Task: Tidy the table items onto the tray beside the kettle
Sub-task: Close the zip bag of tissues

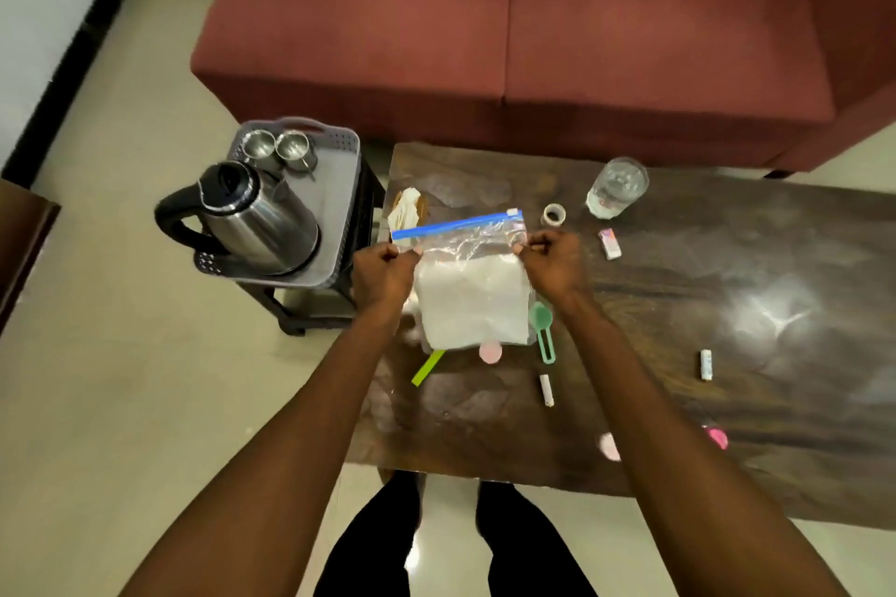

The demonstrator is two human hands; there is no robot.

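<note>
Both hands are holding a clear zip bag [472, 291] up over the near-left part of the dark wooden worktop [679, 305]. The left hand [383, 269] is pinching the bag's left edge just below the blue zip strip [456, 224]; the right hand [552, 264] is pinching the right edge at the same height. Fingers on both are closed tight on the plastic. The bag is hanging roughly upright, its lower part filled with a white material; what that material is cannot be told.

Lying on the worktop around the bag: a green scoop [543, 330] just beside its lower right corner, a pink round piece [490, 351] showing under its bottom edge, a yellow-green strip [427, 367] at its lower left. A small white tube [547, 389] is lying nearer the person, another small tube [706, 364] well to the right. A roll of tape [553, 214], a clear glass [616, 187] and a small packet [609, 243] are sitting toward the sofa [509, 29].

Left of the worktop, a grey tray [346, 189] is resting on a dark stool [359, 267]. A steel kettle [257, 216] is standing on the tray's near end, two steel cups [276, 145] at its far end. The bag is not on the tray.
</note>
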